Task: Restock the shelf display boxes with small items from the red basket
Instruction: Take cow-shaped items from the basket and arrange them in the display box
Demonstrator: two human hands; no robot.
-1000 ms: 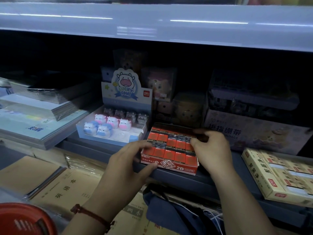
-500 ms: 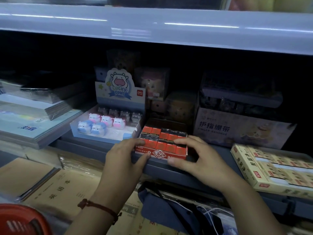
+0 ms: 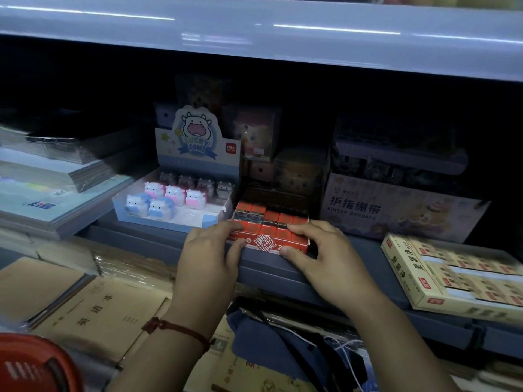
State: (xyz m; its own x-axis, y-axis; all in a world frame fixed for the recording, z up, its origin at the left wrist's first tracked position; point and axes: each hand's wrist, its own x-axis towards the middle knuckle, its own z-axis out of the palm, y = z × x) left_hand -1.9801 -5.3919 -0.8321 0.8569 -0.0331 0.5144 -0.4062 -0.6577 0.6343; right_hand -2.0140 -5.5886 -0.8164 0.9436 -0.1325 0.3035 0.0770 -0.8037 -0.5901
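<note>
Red display box (image 3: 266, 242) with white seal mark; pink and blue cow figures (image 3: 175, 194); red basket (image 3: 29, 363).

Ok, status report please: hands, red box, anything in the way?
Left hand, right hand pinch red display box at front corners. Box on shelf. Cow box close beside.

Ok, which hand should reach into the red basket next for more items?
Probably the left hand: the basket sits lower left by that forearm; the right hand would have to cross over.
</note>
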